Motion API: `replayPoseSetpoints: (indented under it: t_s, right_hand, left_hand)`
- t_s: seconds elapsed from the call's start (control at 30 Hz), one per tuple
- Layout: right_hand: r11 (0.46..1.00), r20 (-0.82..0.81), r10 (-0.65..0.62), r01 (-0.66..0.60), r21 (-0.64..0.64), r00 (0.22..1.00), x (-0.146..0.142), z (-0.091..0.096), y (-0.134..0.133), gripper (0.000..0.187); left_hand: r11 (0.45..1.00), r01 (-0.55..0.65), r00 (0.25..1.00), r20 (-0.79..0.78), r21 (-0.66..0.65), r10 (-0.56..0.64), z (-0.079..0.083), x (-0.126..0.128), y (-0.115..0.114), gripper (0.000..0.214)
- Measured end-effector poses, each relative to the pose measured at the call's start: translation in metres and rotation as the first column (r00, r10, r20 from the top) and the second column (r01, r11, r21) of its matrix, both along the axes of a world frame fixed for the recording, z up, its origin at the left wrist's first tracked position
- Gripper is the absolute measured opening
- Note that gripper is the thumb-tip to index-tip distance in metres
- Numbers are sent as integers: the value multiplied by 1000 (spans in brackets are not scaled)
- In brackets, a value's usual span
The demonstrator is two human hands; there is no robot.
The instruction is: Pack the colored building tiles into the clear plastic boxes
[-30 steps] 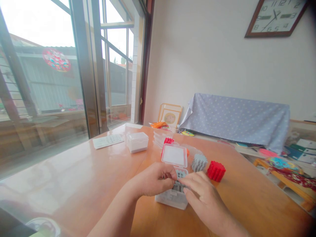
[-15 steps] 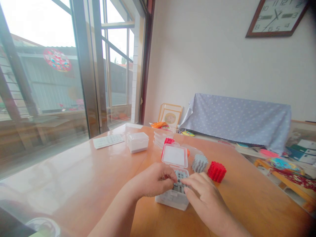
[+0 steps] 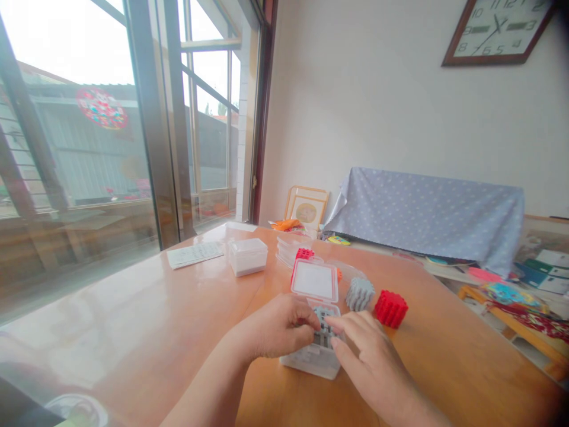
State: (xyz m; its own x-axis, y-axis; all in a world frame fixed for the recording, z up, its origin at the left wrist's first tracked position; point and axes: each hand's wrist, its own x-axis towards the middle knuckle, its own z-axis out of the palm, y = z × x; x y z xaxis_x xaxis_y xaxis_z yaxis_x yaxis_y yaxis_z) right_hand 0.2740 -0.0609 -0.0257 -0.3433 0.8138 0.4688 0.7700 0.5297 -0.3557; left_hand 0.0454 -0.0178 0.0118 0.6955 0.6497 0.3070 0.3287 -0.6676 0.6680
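A clear plastic box (image 3: 311,360) stands on the table in front of me, its lid (image 3: 315,280) swung up at the back. Grey toothed plastic pieces (image 3: 323,317) fill it. Over the box's left side my left hand (image 3: 284,326) has its fingers curled and pinched together at the pieces; whatever is between the fingertips is hidden. My right hand (image 3: 367,350) is at the box's right side, thumb and forefinger apart, fingertips at the pieces. Behind the box sit a grey stack of gear-like pieces (image 3: 360,294) and a red stack (image 3: 391,308).
A closed white box (image 3: 249,257) and a printed sheet (image 3: 195,255) lie to the left. Clear containers (image 3: 291,246) and a red piece (image 3: 304,254) are behind the open lid. A round clear item (image 3: 77,410) stands at the near left corner.
Both hands stay at the box, with only slight finger movement. The left fingertips have shifted a little, and more of the grey pieces shows between the hands.
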Motion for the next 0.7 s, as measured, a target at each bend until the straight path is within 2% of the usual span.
replayPoseSetpoints:
  t_s: [0.13, 0.43, 0.7]
  right_hand:
    - [999, -41, -34, 33, -4, 999, -1, -4, 4, 16]
    - [999, -123, -41, 37, -30, 992, -12, -5, 18, 17]
    - [1000, -66, -10, 11, 20, 998, -11, -2, 21, 16]
  left_hand:
    - [1000, -4, 1000, -7, -5, 4, 1, 0, 0, 27]
    - [998, -26, 1000, 6, -60, 26, 0, -3, -1, 25]
    - [993, -54, 998, 27, -107, 57, -2, -5, -2, 26]
